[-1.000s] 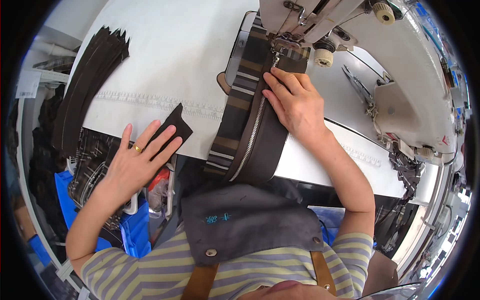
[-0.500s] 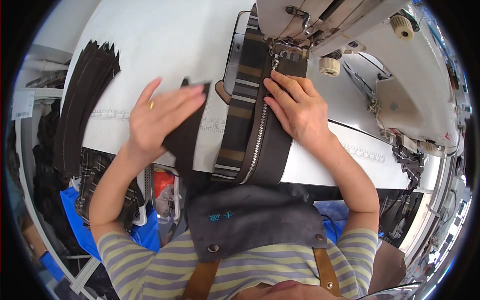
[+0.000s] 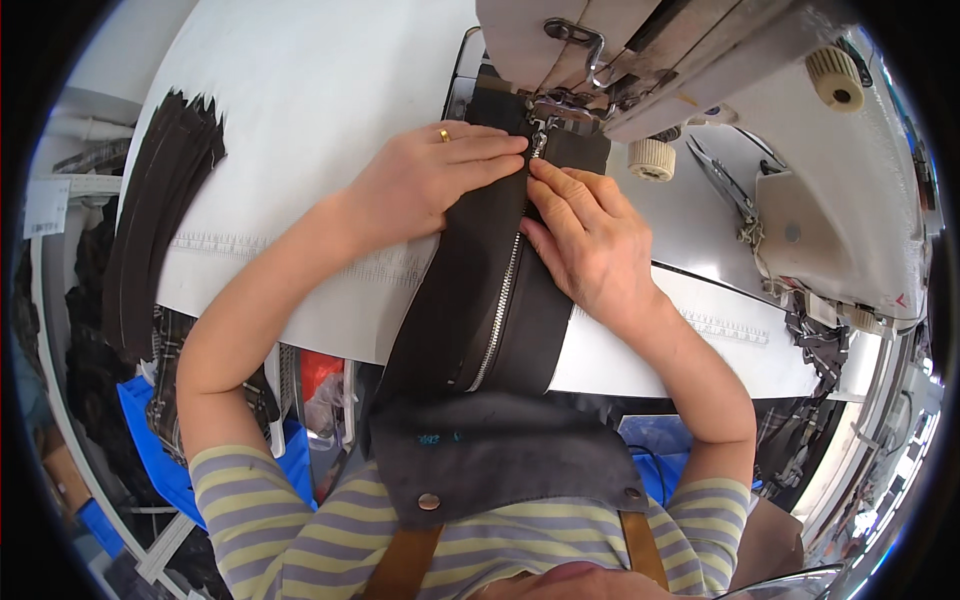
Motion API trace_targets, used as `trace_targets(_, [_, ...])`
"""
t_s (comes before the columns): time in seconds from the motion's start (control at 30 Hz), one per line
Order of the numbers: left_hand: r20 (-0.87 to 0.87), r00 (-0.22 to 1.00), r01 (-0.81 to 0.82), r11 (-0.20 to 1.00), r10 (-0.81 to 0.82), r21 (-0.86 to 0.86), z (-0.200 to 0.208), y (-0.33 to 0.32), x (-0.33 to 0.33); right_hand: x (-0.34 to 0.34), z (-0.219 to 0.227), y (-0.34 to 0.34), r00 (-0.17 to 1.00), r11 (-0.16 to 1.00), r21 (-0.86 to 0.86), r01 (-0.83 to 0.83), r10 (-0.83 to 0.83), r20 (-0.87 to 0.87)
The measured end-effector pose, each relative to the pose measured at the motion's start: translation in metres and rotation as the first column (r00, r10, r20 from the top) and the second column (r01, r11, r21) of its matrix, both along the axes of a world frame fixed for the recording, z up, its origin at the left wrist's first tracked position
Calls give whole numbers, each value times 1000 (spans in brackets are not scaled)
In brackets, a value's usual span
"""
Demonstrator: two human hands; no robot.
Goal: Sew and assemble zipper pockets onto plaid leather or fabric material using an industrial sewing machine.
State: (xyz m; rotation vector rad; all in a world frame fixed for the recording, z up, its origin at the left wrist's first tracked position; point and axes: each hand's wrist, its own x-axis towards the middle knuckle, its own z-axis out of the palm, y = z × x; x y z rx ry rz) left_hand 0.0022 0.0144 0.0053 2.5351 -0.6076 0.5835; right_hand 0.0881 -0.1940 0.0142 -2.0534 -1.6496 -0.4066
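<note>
A dark brown fabric piece with a silver metal zipper (image 3: 497,325) runs from my apron edge up to the presser foot (image 3: 560,112) of a sewing machine (image 3: 720,90). Over its left side lies another dark fabric panel (image 3: 430,320), hiding what is beneath. My left hand (image 3: 425,175), a gold ring on one finger, rests on that panel with fingers stretched toward the zipper. On the zipper's right side my right hand (image 3: 595,230) presses down, its bent fingertips beside the teeth and the thumb apart. Both hands are just short of the presser foot.
A stack of dark fabric strips (image 3: 165,220) lies at the left of the white table (image 3: 280,130). Ruler markings (image 3: 290,252) cross the tabletop. Long metal scissors (image 3: 722,175) lie beside the machine at right. Below the left table edge hangs a blue bin (image 3: 150,430).
My left hand has moved right, bringing the dark panel over the striped fabric, which is now covered. Its fingers have come down flat. The right hand stays at the zipper, slightly lower.
</note>
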Motion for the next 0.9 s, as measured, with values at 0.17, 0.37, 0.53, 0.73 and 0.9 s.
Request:
trace_targets(0.17, [36, 999, -22, 997, 19, 79, 1, 5, 6, 1, -1, 0, 1000, 1000, 18, -22, 22, 0])
trace_targets(0.37, [-10, 1000, 25, 991, -24, 132, 6, 13, 12, 1, -2, 0, 1000, 999, 32, -25, 26, -15])
trace_targets(0.53, [-17, 999, 31, 997, -29, 75, 6, 12, 11, 0, -2, 1, 999, 999, 38, -11, 13, -35])
trace_targets(0.73, [-32, 999, -26, 995, 29, 93, 7, 10, 10, 1, -2, 1, 999, 998, 66, -20, 23, -46])
trace_targets(0.9, [-40, 997, -55, 993, 59, 107, 6, 10, 10, 1, -1, 1, 998, 998, 64, -20, 23, -58])
